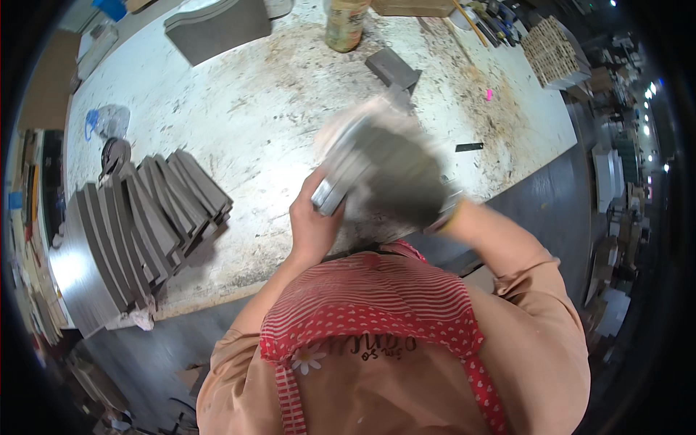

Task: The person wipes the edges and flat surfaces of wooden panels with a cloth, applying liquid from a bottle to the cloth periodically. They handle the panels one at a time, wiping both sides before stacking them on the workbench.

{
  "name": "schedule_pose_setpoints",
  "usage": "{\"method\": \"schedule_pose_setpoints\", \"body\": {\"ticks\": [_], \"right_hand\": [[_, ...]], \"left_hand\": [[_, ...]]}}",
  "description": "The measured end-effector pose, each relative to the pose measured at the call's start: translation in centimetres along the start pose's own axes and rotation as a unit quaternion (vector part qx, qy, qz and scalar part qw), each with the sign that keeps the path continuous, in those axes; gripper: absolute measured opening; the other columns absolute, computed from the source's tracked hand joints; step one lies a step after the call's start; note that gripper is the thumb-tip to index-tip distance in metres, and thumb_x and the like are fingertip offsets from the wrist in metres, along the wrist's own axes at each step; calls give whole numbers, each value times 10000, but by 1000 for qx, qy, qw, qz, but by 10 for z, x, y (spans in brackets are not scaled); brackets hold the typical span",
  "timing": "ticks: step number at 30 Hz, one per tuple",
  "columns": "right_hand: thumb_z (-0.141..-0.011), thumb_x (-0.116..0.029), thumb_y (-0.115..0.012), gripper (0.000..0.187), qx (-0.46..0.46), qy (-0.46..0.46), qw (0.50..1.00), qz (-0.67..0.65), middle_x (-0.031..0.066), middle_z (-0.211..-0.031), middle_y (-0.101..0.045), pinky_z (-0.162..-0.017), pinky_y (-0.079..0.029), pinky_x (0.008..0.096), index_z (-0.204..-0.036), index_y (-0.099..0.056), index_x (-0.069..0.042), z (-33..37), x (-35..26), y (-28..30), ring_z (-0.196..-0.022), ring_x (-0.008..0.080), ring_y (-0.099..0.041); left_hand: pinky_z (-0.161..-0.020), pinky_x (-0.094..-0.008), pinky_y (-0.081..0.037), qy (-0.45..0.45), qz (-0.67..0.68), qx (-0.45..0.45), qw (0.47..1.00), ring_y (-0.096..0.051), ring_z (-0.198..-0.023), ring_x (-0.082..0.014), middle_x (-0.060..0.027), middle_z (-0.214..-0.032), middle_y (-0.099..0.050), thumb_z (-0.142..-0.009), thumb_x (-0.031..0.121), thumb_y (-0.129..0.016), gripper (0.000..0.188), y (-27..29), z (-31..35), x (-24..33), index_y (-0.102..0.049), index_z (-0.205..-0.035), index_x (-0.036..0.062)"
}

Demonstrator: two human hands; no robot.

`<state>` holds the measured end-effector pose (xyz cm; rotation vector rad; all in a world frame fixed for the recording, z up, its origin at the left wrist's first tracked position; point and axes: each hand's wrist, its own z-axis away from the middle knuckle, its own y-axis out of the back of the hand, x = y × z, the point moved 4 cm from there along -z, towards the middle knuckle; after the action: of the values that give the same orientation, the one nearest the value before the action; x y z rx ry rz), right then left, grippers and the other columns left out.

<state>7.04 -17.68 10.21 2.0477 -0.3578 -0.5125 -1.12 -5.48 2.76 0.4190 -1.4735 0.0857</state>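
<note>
A dark grey slab-like piece with a pale layered edge [399, 170], smeared by motion, is held up over the table's near side. My left hand [315, 226] is closed round its lower left edge, thumb and fingers gripping it. At the piece's lower right, my right hand [448, 210] is mostly hidden behind it; only the wrist, with a yellowish band, shows clearly. Behind the piece, a blurred pale pinkish patch [373, 109] cannot be made out. To the left, several curved grey boards [138, 225] stand fanned in a row.
The stained white table [254, 130] carries a stack of curved grey boards [221, 29], a jar [345, 25], a small grey block [391, 69] and a black strip [470, 147]. Tools [493, 29] and a woven box [551, 51] sit far right. A clear plastic bag [112, 119] lies left.
</note>
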Motion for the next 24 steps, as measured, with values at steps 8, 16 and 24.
{"method": "schedule_pose_setpoints", "body": {"ticks": [8,16,24], "right_hand": [[-706,-69,-660,380,-180,-12,975,129,141,-990,-587,-837,-485,340,-1078,-582,-52,-52,48,30,-971,265,-579],[-719,-142,-642,368,-149,31,979,137,134,-1055,-584,-879,-457,399,-1079,-599,-77,-53,27,29,-943,293,-587],[-882,-391,-528,360,-189,-293,937,-36,135,-957,-640,-718,-502,348,-1068,-629,-100,-51,171,39,-852,214,-621]], "left_hand": [[-964,-312,-420,17,81,1,997,-534,-1148,-240,-149,-1239,-551,-756,-43,-655,527,-1,-3,1,-528,-1251,83],[-962,-328,-425,-22,28,-11,999,-538,-1138,-251,-148,-1232,-553,-746,-45,-665,582,4,2,1,-503,-1282,111],[-974,-321,-395,-55,58,-59,995,-497,-1156,-227,-115,-1230,-524,-734,-45,-659,535,34,-23,-13,-458,-1219,60]]}}
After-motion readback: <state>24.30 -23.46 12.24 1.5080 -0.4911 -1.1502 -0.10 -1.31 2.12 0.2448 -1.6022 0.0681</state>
